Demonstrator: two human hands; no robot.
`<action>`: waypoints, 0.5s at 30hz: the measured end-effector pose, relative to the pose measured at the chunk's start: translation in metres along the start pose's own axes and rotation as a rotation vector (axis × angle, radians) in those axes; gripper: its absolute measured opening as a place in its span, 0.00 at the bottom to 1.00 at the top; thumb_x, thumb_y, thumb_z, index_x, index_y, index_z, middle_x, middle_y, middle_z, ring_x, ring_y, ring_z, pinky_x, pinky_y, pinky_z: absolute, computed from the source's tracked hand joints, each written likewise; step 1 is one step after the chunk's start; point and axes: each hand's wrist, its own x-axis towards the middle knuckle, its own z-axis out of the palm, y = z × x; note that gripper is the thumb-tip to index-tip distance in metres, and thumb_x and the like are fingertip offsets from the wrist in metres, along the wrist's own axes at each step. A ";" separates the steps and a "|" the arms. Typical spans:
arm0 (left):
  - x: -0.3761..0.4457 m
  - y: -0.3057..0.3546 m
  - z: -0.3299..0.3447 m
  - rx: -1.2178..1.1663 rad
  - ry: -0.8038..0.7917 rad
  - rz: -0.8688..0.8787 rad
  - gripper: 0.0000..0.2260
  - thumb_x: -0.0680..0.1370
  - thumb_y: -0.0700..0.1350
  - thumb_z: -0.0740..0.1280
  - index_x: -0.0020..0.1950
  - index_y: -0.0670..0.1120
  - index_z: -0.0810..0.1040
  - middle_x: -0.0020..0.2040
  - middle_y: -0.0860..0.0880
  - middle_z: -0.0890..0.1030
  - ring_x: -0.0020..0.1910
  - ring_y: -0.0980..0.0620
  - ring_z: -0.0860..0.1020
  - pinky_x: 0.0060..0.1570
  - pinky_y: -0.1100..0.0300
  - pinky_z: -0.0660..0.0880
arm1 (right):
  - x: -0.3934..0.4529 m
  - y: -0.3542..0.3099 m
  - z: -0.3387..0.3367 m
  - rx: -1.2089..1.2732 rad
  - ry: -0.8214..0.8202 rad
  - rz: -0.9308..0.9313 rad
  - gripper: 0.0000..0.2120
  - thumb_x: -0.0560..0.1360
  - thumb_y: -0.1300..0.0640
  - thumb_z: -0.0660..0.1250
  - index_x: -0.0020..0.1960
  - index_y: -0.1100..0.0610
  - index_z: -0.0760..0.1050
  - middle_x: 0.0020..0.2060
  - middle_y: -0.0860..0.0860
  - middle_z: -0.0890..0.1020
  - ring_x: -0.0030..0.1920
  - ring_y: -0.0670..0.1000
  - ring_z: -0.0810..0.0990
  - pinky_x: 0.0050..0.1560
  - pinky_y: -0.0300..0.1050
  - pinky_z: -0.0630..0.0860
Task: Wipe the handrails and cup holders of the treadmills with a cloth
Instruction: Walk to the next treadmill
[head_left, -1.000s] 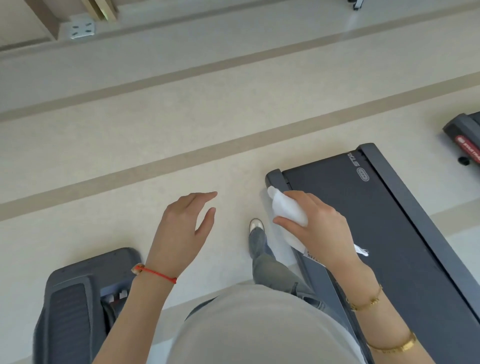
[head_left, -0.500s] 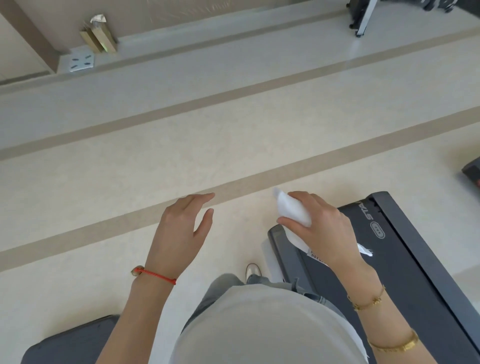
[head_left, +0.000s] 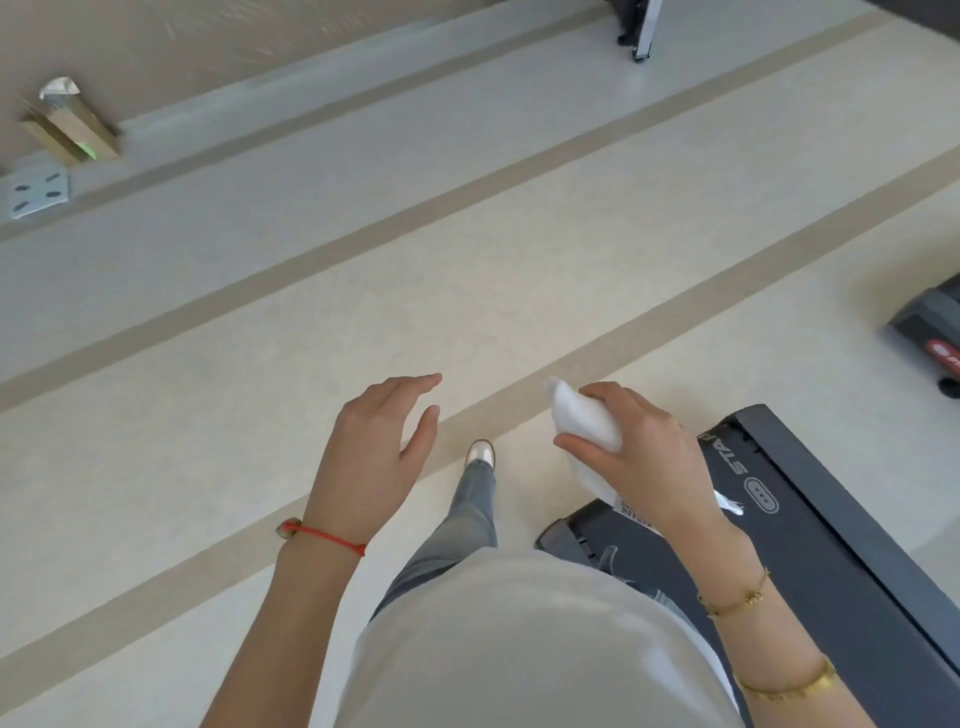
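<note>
My right hand (head_left: 641, 460) grips a folded white cloth (head_left: 582, 423) in the air above the floor, its tip sticking out past my fingers. Below and right of it lies the rear end of a dark treadmill deck (head_left: 810, 545) with white lettering. My left hand (head_left: 376, 457) hovers with relaxed fingers and holds nothing; a red string sits on its wrist. No handrail or cup holder is in view. My leg in grey jeans and a pale shoe (head_left: 480, 452) steps between the hands.
Pale floor (head_left: 311, 322) with tan stripes stretches ahead. Another machine's dark base (head_left: 930, 327) sits at the right edge. A metal frame leg (head_left: 641, 31) stands at the top. A gold object (head_left: 72, 130) and a grey plate (head_left: 39, 192) lie at upper left.
The view has moved forward off the treadmill; its deck has slid down and right. The grey machine at lower left has left the view. Both hands keep their poses.
</note>
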 end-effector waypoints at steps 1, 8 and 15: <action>0.024 -0.005 0.000 -0.003 -0.014 0.019 0.13 0.81 0.43 0.64 0.66 0.48 0.77 0.59 0.53 0.81 0.59 0.52 0.77 0.62 0.55 0.71 | 0.018 -0.001 0.001 0.000 0.014 0.018 0.23 0.70 0.37 0.70 0.59 0.46 0.72 0.49 0.42 0.79 0.44 0.51 0.79 0.36 0.42 0.65; 0.200 -0.025 -0.001 -0.005 -0.097 0.200 0.13 0.81 0.44 0.64 0.66 0.49 0.77 0.60 0.54 0.80 0.60 0.54 0.76 0.63 0.56 0.71 | 0.147 -0.001 -0.009 0.004 0.154 0.171 0.21 0.70 0.36 0.69 0.58 0.43 0.71 0.50 0.41 0.79 0.45 0.52 0.80 0.39 0.45 0.74; 0.338 -0.005 0.020 -0.006 -0.234 0.401 0.13 0.81 0.44 0.65 0.65 0.48 0.78 0.59 0.54 0.80 0.60 0.56 0.76 0.62 0.61 0.68 | 0.214 0.022 -0.035 -0.023 0.285 0.381 0.21 0.70 0.36 0.69 0.58 0.44 0.72 0.50 0.42 0.80 0.44 0.52 0.80 0.38 0.46 0.75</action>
